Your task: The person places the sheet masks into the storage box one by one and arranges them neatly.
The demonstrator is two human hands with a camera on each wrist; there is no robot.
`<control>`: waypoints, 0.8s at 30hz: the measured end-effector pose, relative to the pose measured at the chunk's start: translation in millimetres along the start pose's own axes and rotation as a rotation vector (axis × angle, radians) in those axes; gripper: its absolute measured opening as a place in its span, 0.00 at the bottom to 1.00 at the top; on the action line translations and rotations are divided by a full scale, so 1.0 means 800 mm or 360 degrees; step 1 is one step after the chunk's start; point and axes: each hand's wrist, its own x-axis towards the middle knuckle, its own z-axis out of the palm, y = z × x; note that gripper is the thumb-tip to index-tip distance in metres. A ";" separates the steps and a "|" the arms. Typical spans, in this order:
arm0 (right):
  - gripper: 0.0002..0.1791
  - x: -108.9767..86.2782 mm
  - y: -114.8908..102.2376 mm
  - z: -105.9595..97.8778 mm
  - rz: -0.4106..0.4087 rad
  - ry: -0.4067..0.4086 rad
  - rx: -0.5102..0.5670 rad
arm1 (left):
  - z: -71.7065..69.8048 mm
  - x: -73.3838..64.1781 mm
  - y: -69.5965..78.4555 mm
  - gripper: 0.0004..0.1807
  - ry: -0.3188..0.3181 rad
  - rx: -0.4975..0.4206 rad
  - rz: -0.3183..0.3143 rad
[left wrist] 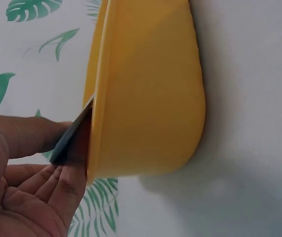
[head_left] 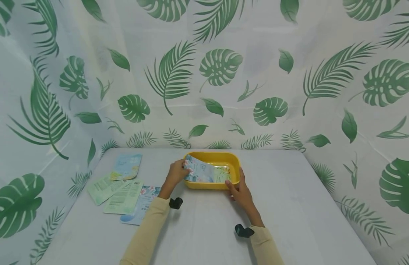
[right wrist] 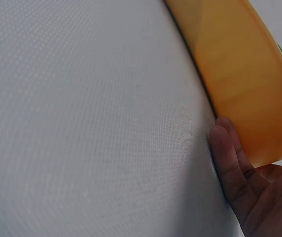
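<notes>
A yellow plastic tub point(head_left: 211, 186) stands on the table, its long side toward me. My left hand point(head_left: 176, 172) pinches a flat blue floral sachet point(head_left: 199, 170) between thumb and fingers at the tub's left end. The sachet slants down into the tub; in the left wrist view its dark edge point(left wrist: 64, 148) shows between thumb and fingers beside the rim. A green sachet point(head_left: 221, 174) lies inside, partly covered by the blue one. My right hand point(head_left: 241, 191) holds the tub's right front corner, thumb at the rim and fingers along the outer wall point(right wrist: 249, 89).
Left of the tub, several flat sachets lie on the white table point(head_left: 204, 228): a light blue and yellow one point(head_left: 126, 166), overlapping green ones point(head_left: 123, 197), and a blue floral one point(head_left: 138, 215) partly behind my left forearm. A leaf-print curtain point(head_left: 221, 125) hangs behind the table.
</notes>
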 end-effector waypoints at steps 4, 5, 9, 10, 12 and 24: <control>0.51 0.000 -0.001 0.001 0.0005 -0.0001 -0.0006 | 0.002 0.003 0.001 0.21 -0.0051 0.0077 0.0013; 0.51 0.001 -0.001 0.001 0.0005 -0.0003 -0.0004 | 0.003 0.003 0.001 0.21 -0.0050 0.0094 0.0010; 0.52 0.001 0.000 0.001 0.0014 -0.0008 -0.0004 | 0.011 0.003 0.008 0.23 -0.0026 0.0213 0.0009; 0.52 0.001 0.000 0.001 0.0015 -0.0008 -0.0003 | 0.013 0.002 0.010 0.23 -0.0017 0.0255 0.0015; 0.52 0.001 -0.001 0.001 0.0012 -0.0010 -0.0004 | 0.018 0.000 0.013 0.22 0.0003 0.0335 0.0038; 0.51 0.000 0.000 0.001 -0.0013 -0.0003 0.0017 | 0.037 -0.010 0.021 0.15 0.0040 0.0622 0.0239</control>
